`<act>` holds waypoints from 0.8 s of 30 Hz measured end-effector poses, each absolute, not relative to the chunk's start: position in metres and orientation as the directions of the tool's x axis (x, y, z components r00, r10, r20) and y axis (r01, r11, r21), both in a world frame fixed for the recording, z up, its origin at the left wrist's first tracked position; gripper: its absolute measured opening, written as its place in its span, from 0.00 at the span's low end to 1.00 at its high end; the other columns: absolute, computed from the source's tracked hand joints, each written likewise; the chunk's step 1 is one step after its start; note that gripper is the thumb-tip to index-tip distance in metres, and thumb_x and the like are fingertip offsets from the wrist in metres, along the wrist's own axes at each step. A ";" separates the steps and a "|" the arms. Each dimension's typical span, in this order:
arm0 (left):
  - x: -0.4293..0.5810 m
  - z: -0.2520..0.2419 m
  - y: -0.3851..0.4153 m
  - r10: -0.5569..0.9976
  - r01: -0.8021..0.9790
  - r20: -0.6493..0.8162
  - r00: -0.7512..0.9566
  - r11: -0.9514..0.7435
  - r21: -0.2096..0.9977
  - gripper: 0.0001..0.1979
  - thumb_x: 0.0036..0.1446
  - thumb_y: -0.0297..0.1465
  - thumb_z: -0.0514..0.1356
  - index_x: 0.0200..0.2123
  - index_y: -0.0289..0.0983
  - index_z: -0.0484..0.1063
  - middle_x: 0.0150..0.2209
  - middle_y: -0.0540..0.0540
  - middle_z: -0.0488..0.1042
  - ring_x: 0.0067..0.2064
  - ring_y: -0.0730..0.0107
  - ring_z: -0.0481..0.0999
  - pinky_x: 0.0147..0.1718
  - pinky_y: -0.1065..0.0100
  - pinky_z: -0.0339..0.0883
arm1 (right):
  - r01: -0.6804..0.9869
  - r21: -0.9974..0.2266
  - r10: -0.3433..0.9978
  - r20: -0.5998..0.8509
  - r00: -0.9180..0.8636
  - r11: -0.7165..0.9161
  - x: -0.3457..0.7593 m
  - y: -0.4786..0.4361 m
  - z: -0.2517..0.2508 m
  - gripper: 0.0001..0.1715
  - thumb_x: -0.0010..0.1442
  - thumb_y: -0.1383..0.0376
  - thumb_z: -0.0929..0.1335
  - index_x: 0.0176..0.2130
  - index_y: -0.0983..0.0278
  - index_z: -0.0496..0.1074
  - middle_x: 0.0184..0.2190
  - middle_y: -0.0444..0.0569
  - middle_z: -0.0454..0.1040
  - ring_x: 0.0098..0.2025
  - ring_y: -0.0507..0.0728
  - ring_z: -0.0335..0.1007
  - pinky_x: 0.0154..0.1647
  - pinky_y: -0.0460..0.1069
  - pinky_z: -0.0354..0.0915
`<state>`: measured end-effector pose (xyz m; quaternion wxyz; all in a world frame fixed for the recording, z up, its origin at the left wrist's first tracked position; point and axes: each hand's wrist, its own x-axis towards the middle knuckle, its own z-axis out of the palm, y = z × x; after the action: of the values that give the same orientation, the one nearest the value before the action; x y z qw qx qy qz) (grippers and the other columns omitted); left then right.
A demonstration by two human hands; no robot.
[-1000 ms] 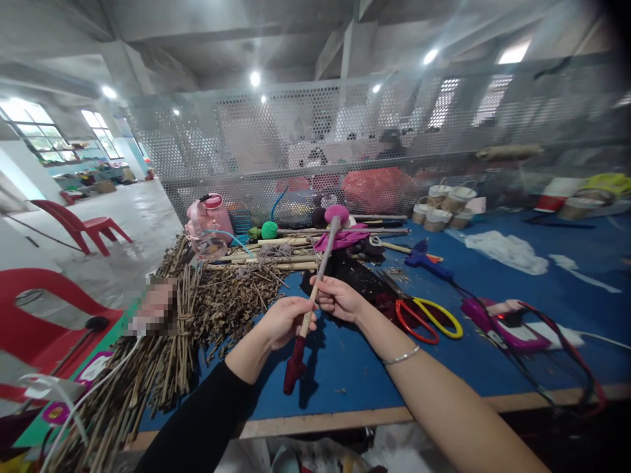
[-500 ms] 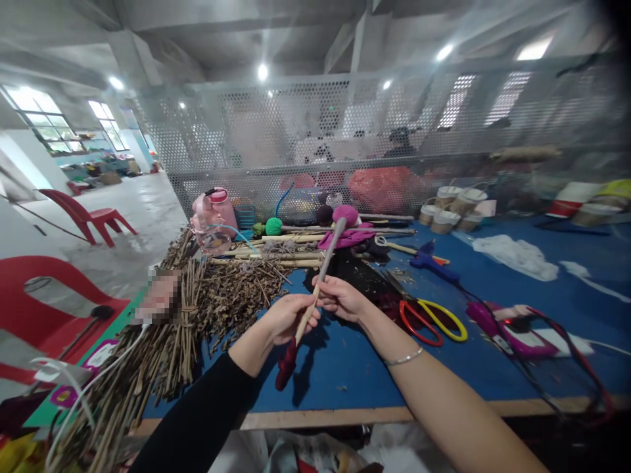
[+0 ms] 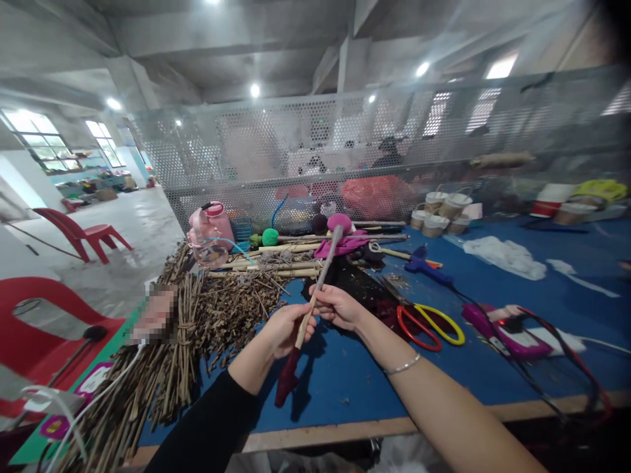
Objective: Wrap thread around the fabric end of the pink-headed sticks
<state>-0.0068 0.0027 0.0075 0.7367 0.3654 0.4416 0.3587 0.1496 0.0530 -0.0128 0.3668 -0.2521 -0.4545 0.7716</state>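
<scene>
Both my hands hold one thin wooden stick slanting up and away over a blue table. My left hand is closed round its lower part, just above a dark red felt wrap on the stick's bottom end. My right hand pinches the stick a little higher. The stick's far tip reaches a pink felt ball.
A heap of dry twigs and bundled sticks fills the table's left. Red and yellow scissors, a blue glue gun, a purple tool with cables, a pink jug, paper cups and a mesh screen lie beyond.
The stick and both hands have stayed in nearly the same grip. The view has shifted slightly; the stick's lower end has swung a little leftward.
</scene>
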 end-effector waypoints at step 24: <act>-0.007 -0.002 0.006 0.957 -0.060 -0.208 0.203 0.224 0.973 0.20 0.40 0.44 0.66 0.22 0.33 0.67 0.16 0.53 0.66 0.15 0.82 0.61 0.16 0.76 0.54 | -0.292 -0.893 0.771 -0.089 -0.630 -0.342 0.149 0.054 -0.016 0.19 0.48 0.59 0.72 0.31 0.65 0.61 0.15 0.33 0.51 0.15 0.42 0.36 0.14 0.40 0.33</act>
<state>-0.0071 0.0060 -0.0020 0.6184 0.4682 0.4790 0.4110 0.1491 0.0538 -0.0161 0.3424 -0.2603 -0.4604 0.7766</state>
